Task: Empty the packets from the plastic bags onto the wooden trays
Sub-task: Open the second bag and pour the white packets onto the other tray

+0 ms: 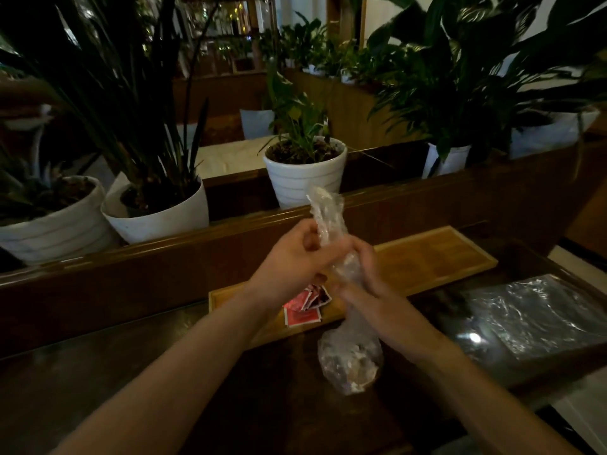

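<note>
From the head camera, both bare hands meet over a dark wooden counter and work the twisted neck of a clear plastic bag [349,359]. The left hand [292,257] closes its fingers around the upper neck, where the bunched plastic sticks up above the knuckles; the right hand [361,284] wraps the neck just below, thumb side against the film. Holding it at two places like this looks meant to untwist or loosen the mouth, though no knot can be made out in the dim light.

The full belly of the bag hangs under the hands and appears to rest on the counter at the near edge of the wooden tray [437,257], so its weight is off the fingers (handy for fiddling with a tight neck). Its contents read as pale lumps, too blurred to name.

A few red packets [303,308] already lie on the tray beneath the left wrist, so some emptying seems done. The bag is kept close to the tray, probably so its contents can be tipped straight in once open. To the right lies a sheet of shiny plastic wrap [532,316]; white plant pots [305,178] line the ledge behind.
</note>
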A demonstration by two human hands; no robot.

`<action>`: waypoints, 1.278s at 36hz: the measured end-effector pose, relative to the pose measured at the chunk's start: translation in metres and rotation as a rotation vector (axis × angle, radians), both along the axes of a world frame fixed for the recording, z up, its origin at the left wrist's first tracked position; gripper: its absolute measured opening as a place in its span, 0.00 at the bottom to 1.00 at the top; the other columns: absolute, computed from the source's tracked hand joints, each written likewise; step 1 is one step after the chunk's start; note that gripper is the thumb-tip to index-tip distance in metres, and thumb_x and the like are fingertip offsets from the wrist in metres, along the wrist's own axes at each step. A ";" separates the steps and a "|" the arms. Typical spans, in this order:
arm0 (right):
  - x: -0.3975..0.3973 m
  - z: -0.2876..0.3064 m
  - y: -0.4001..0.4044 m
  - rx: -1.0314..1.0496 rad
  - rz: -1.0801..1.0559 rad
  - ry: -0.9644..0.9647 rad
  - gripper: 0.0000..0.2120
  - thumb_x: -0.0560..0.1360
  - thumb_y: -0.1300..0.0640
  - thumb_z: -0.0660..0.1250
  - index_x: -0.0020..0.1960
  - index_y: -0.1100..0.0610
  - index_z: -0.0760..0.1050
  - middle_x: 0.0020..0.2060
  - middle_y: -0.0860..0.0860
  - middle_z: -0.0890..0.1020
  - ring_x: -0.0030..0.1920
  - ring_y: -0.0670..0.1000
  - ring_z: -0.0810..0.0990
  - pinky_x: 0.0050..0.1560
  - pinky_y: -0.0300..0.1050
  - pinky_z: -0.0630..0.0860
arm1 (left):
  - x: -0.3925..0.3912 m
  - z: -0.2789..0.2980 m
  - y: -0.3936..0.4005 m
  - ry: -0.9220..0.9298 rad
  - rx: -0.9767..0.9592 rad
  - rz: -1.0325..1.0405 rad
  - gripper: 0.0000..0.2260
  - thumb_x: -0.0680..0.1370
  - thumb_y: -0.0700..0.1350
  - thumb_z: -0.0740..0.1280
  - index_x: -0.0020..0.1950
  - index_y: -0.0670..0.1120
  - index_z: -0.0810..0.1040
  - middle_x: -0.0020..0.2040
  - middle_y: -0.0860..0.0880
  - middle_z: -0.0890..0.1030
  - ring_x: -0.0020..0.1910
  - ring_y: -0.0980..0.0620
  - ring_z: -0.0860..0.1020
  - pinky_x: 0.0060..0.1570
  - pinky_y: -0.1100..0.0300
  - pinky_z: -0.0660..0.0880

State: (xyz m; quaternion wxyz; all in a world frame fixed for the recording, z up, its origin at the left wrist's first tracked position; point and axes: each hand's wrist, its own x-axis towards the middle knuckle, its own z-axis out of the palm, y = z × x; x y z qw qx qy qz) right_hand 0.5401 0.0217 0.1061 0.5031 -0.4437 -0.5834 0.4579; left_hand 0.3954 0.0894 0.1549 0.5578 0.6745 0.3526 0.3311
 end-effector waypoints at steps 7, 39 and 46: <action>0.015 -0.008 -0.002 0.028 -0.079 0.010 0.41 0.66 0.47 0.79 0.67 0.29 0.57 0.57 0.45 0.81 0.56 0.45 0.82 0.49 0.43 0.81 | 0.012 0.016 0.002 -0.269 0.125 0.087 0.09 0.79 0.38 0.64 0.59 0.43 0.76 0.41 0.55 0.84 0.41 0.59 0.83 0.37 0.67 0.77; 0.025 0.032 0.005 0.099 -0.188 0.013 0.15 0.70 0.52 0.75 0.56 0.51 0.80 0.48 0.49 0.86 0.48 0.48 0.85 0.42 0.39 0.81 | 0.010 0.054 0.013 -0.024 0.114 -0.087 0.12 0.78 0.42 0.66 0.61 0.48 0.76 0.57 0.47 0.79 0.56 0.48 0.80 0.54 0.51 0.79; 0.028 0.022 0.001 0.082 -0.243 0.026 0.13 0.72 0.52 0.72 0.53 0.57 0.79 0.45 0.57 0.85 0.48 0.54 0.85 0.43 0.43 0.82 | -0.003 -0.007 0.002 0.055 0.103 -0.250 0.20 0.75 0.48 0.70 0.66 0.50 0.71 0.57 0.54 0.81 0.57 0.54 0.80 0.51 0.58 0.80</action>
